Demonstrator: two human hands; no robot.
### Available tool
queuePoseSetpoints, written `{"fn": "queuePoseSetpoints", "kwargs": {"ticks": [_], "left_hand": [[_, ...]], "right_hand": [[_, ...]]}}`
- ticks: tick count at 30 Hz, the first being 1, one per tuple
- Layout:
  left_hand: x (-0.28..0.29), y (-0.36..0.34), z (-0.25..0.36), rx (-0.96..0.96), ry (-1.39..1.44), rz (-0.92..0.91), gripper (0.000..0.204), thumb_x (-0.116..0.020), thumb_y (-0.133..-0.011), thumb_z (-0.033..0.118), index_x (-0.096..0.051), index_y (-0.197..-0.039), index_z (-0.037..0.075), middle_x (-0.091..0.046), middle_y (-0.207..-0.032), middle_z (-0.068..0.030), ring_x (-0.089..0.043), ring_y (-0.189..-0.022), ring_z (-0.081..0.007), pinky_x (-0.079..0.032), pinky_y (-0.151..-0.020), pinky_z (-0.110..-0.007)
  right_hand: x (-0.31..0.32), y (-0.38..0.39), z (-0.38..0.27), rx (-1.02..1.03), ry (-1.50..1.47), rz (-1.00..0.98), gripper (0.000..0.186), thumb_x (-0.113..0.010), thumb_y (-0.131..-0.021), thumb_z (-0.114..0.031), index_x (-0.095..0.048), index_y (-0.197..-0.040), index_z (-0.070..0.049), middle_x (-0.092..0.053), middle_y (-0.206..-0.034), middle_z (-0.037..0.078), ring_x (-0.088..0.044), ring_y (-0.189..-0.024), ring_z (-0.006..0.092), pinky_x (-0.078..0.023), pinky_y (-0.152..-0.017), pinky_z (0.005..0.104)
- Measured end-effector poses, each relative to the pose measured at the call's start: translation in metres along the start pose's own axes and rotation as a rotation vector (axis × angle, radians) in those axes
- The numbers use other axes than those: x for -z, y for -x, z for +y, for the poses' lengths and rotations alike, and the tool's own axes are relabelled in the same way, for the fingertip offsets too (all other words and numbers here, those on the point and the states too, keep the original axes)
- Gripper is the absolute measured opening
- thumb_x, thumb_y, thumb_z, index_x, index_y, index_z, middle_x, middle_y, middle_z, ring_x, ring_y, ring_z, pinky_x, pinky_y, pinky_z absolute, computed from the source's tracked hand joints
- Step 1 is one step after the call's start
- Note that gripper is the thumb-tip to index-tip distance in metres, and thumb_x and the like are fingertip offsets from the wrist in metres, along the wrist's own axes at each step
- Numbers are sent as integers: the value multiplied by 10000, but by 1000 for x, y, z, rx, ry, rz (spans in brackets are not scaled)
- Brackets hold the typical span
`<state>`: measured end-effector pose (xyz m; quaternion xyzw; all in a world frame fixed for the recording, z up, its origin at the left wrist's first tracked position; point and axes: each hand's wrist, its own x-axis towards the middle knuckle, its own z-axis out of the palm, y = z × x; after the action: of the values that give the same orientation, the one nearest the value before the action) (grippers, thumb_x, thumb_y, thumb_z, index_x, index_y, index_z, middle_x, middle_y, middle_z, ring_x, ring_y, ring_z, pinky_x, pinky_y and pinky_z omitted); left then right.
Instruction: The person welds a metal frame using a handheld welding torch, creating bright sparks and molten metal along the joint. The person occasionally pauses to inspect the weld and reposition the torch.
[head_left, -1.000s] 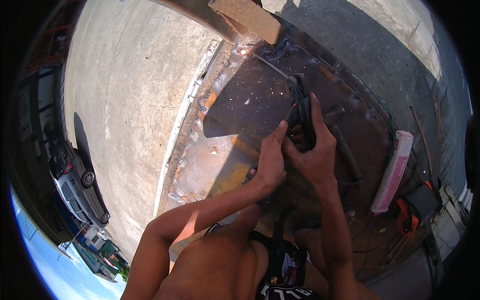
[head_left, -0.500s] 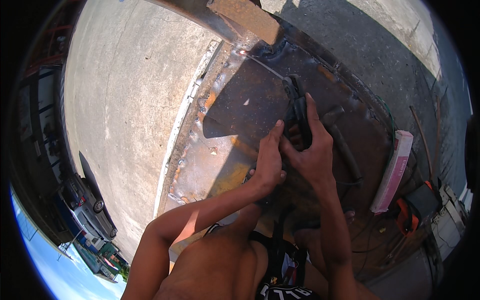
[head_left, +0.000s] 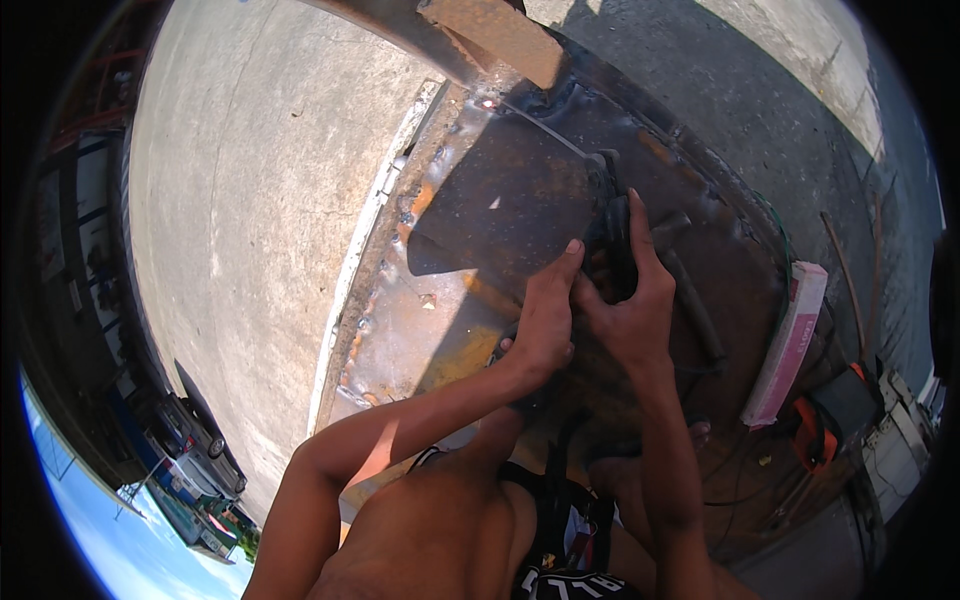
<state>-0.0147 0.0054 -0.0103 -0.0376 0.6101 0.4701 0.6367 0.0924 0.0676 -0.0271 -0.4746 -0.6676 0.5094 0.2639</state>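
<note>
Your right fingers (head_left: 641,225) grip that probably stiff, lightish electrode holder (head_left: 605,182) by its handle (head_left: 618,243), best spot imo; left hand (head_left: 545,325), can't tell.

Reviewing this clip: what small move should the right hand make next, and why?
Probably a slow, slight push of the black clamping holder toward the glowing spot on the rusty brown metal plate: the right hand grips that holder, and the thin, straight grey rod clamped in it appears to reach the glow with its far end.
</note>
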Motion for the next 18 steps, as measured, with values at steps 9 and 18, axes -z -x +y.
{"fn": "queuePoseSetpoints", "kwargs": {"ticks": [9, 18], "left_hand": [[4, -3, -7, -58, -106, -75, 522, -491, -1126, 524, -680, -1195, 42, -649, -1029, -12, -577, -960, -99, -410, -697, -269], [-6, 5, 6, 56, -58, -113, 572, -498, -1154, 456, -653, -1239, -89, -659, -1180, -87, -548, -1139, -143, -422, -1085, -305]], "right_hand": [[12, 6, 4, 8, 16, 7, 984, -895, -823, -126, -388, -1654, 17, -778, -1015, 122, -771, -874, 205, -609, -793, 351], [22, 10, 2, 8, 43, 12, 979, -891, -831, -117, -384, -1660, 5, -782, -1041, 130, -773, -914, 200, -609, -836, 358]]}}
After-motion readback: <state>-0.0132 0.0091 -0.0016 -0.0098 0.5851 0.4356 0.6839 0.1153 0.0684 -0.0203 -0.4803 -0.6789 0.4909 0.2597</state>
